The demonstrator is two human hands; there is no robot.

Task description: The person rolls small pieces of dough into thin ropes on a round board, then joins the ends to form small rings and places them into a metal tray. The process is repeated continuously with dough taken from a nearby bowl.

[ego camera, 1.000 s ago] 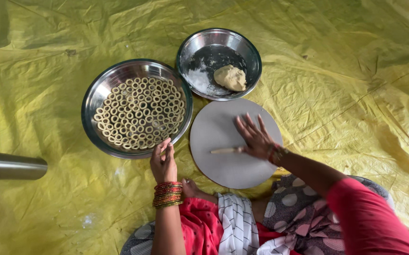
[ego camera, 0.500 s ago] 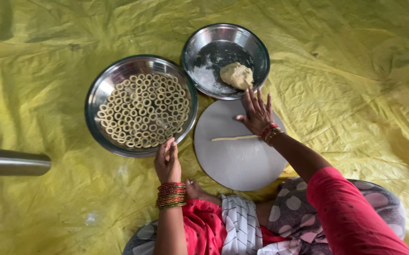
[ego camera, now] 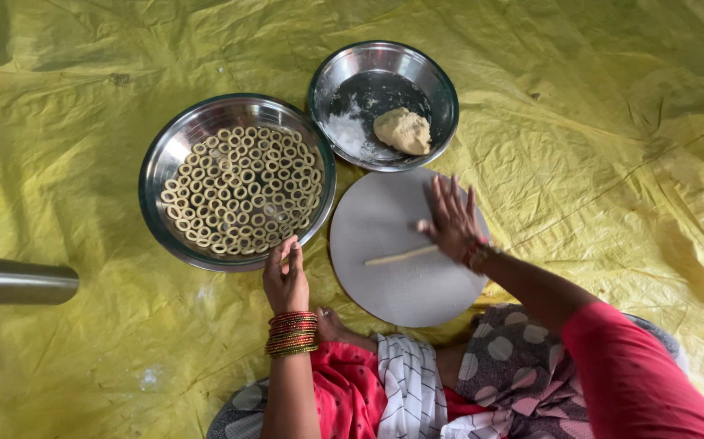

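Right hand (ego camera: 452, 219) flat on dough strip (ego camera: 401, 255).

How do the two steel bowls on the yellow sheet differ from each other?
The larger bowl, by the left hand, is packed with small dough rings. The smaller bowl, beyond the round board where the right hand lies on a dough strip, holds a single dough lump and some white flour, with much of its bottom bare. Both are round, shiny metal and stand on the yellow sheet.
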